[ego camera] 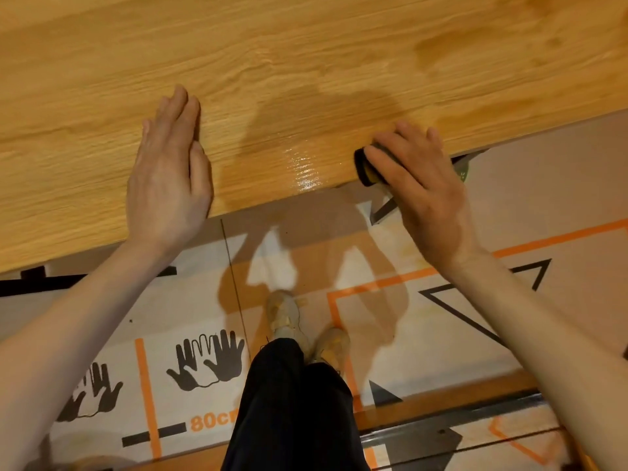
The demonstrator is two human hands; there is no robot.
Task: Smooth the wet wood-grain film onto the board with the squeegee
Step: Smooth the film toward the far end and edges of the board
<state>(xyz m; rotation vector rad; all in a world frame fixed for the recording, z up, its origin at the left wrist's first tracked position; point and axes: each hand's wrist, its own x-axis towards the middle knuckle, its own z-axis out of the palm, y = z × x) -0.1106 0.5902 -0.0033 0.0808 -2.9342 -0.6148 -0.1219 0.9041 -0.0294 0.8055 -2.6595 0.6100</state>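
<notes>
Board (102,205): fills the upper half of the frame, its near edge running from lower left up to the right; covered across its whole visible face by the wood-grain film (306,62), light oak pattern.

Cardboard sheets (190,300): cover the floor in the lower half of the frame, printed with orange lines, black triangles, black hand symbols at lower left and the text "80c…".

Dark trousers (292,409): bottom centre, above two tan shoes (285,316) standing on the cardboard.

Left hand (170,164): left of centre, flat on the film, palm down, fingers straight and close together, gripping nothing; heel of the hand at the board's near edge.

Right hand (418,185): right of centre, at the board's near edge, fingers curled over and closed around the squeegee.

Wet patch (306,168): glossy sheen on the film at the near edge, between the two hands, just left of the squeegee.

Squeegee (365,166): dark block with a yellow band, pressed to the film at the board's near edge; mostly hidden under the right hand.
</notes>
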